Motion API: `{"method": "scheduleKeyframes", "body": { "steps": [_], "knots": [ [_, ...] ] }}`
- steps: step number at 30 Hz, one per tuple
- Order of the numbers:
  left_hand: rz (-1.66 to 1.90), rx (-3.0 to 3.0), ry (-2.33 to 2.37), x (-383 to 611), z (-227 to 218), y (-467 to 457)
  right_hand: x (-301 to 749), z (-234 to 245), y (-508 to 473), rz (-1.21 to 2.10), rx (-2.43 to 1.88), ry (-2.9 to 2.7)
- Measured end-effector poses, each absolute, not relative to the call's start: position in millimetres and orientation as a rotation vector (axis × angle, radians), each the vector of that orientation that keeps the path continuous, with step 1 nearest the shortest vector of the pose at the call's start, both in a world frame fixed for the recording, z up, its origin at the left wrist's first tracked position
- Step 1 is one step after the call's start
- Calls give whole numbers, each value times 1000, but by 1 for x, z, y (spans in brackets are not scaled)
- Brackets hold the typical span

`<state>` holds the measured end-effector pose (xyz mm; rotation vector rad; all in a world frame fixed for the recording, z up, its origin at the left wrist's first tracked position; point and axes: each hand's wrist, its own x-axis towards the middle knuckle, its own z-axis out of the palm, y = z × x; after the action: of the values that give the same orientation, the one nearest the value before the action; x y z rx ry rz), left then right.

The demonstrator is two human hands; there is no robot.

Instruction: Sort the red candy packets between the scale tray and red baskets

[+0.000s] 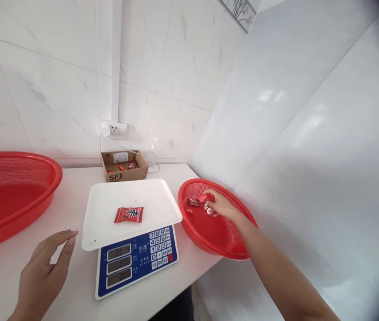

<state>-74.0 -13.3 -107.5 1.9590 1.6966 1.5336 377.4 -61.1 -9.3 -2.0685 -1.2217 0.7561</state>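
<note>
Inside the red basket [206, 236] on the right, my right hand [221, 205] is closed on small red snack packets [208, 207]. Beside it in the basket lie a dark red packet [193, 202] and a red one [189, 211]. My left hand [47, 269] hovers over the table left of the scale, thumb and index finger curved with a gap, holding nothing visible. A red packet [129, 215] rests on the white pan [104, 200] of the blue digital scale [137, 261], whose top display appears to read 0.014.
Another red basket [11, 214] stands at the left edge. A cardboard box [127, 176] with several packets sits behind the scale. Near the wall is a clear plastic object [151, 157] beside a cable. A socket [118, 130] is on the tiled wall.
</note>
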Motion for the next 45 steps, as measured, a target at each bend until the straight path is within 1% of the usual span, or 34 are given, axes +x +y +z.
{"method": "scheduleKeyframes", "body": {
  "steps": [3,7,10,15,21,25,28,30,34,36,40,45],
  "knots": [
    [1425,1975,1683,-76,-104,-12,363,0,-57,670,-1970,-1227],
    [1469,2063,1618,-78,-105,-9,322,10,-43,653,-1746,-1307],
    [1496,2120,1588,-79,-108,-8,282,9,-28,718,-1568,-1417],
    [1502,2110,1593,-82,-111,-7,235,7,-6,722,-1620,-1579],
    [1499,2073,1597,-81,-112,-6,225,6,12,667,-1625,-1594],
    [1489,2048,1577,-81,-111,-7,222,-4,20,526,-1521,-1882],
    [1485,2054,1571,-82,-110,-7,218,-9,24,452,-1591,-2035],
    [1474,2058,1580,-82,-110,-7,215,-10,25,397,-1712,-2096],
    [1481,2052,1575,-82,-111,-7,208,-9,27,178,-2004,-2212],
    [1501,2040,1575,-82,-111,-7,205,-10,29,127,-2081,-2227],
    [1500,2047,1576,-82,-111,-7,198,-15,35,88,-2125,-2205],
    [1470,2056,1577,-83,-112,-6,190,-20,41,87,-2065,-2194]
  ]
}}
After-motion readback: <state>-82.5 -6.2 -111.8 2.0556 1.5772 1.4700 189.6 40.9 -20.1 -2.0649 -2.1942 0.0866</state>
